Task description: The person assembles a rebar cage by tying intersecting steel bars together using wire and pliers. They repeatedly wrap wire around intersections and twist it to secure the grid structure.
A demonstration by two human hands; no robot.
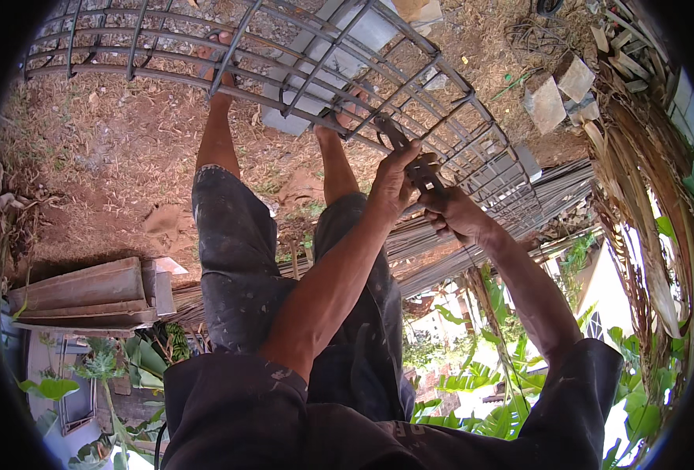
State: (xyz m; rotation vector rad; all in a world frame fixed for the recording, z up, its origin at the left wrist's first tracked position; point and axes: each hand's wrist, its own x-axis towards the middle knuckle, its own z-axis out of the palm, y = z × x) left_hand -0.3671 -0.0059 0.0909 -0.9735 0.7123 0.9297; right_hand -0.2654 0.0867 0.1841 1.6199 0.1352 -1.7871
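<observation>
A dark metal hand tool [395, 131] with square openings in its body is held between my two hands; its exact kind is not clear. My left hand [395, 176] closes around its middle, thumb laid along it. Just below, my right hand [458, 213] wraps its fingers about the lower end. The tool's upper end reaches the near long bar of a steel rebar cage [328, 59], and whether it grips the bar cannot be made out. Cross ties ring the cage, which stretches from the upper left to the right.
A grey slab [284, 119] lies under the cage by my feet. Long thin rods [550, 188] are piled at the right. Broken tiles [547, 107] and dry hanging leaves [629, 180] are farther right. Brown boards [88, 286] sit at the left, on reddish ground strewn with litter.
</observation>
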